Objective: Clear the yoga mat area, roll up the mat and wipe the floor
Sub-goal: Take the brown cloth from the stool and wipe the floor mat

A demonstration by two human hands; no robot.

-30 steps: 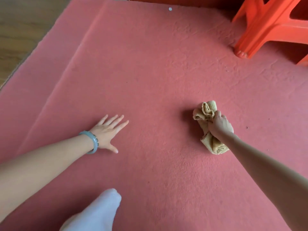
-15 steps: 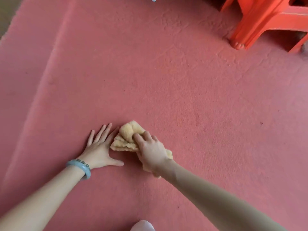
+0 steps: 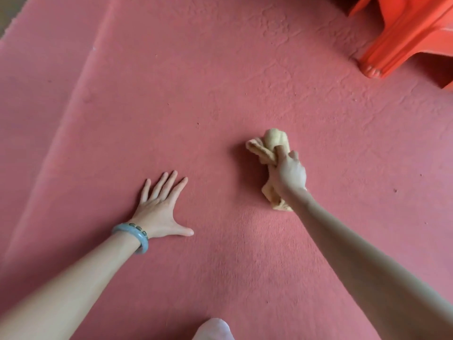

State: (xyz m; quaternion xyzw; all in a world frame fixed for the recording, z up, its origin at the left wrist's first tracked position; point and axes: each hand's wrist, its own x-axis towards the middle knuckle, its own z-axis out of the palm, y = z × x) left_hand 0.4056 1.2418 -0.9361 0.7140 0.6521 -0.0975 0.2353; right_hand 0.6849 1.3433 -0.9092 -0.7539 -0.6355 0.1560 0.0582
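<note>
A crumpled yellow cloth [image 3: 267, 146] lies on the red carpeted floor [image 3: 220, 82], right of centre. My right hand [image 3: 288, 174] is shut on the cloth and presses it down; part of the cloth shows beyond my fingers and below my wrist. My left hand [image 3: 160, 207] rests flat on the floor to the left, fingers spread, holding nothing, with a pale blue bangle [image 3: 134, 235] on the wrist. No rolled mat is in view.
An orange plastic stool [image 3: 402, 38] stands at the top right, one foot on the carpet. The carpet's left edge and a strip of wooden floor [image 3: 9, 11] show at the top left. A white-clad knee [image 3: 213, 330] pokes in at the bottom.
My right hand has swept the cloth to the right, away from my left hand, after having swept it left up against that hand. The left hand stays planted on the floor.
</note>
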